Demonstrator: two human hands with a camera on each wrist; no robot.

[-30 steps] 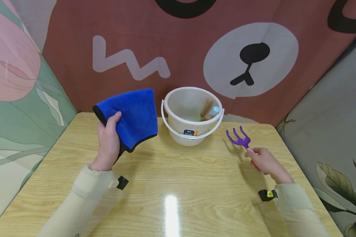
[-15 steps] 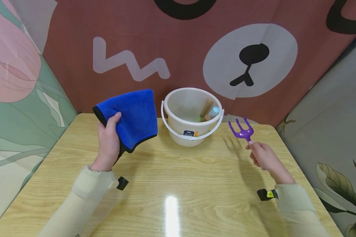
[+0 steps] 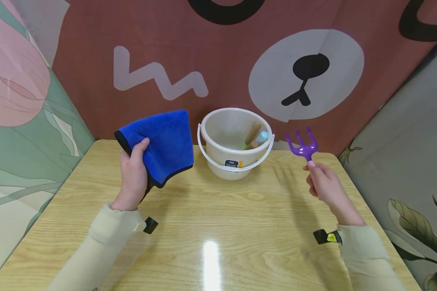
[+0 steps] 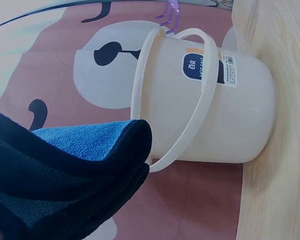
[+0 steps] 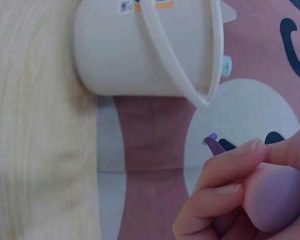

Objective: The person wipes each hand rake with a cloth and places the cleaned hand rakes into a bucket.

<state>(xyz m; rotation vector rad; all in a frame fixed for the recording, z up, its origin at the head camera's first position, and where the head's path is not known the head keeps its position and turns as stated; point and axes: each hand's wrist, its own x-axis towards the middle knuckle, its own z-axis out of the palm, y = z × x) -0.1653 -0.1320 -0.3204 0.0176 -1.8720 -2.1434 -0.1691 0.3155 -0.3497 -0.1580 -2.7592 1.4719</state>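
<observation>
My left hand (image 3: 134,173) grips a folded blue cloth (image 3: 167,145) with black edging, held up off the table to the left of the bucket. In the left wrist view the cloth's black-edged folds (image 4: 130,145) fill the lower left. At the right, my right hand (image 3: 325,182) holds a small purple hand fork (image 3: 304,150) by its handle, its three tines pointing up. From the right wrist view, curled fingers (image 5: 215,200) wrap the handle, whose rounded pale purple end (image 5: 280,197) faces the camera. The fork is raised above the table, apart from the bucket.
A cream bucket (image 3: 225,163) stands upright at the table's back, its white handle (image 3: 256,163) hanging down in front. Inside lean several tools with brown handles (image 3: 253,132) and a light-blue end (image 3: 264,135). Printed curtains border the wooden table (image 3: 218,218).
My right hand has lifted the hand fork upward and slightly right, its tines turning more upright. The left hand with the cloth stays where it was.
</observation>
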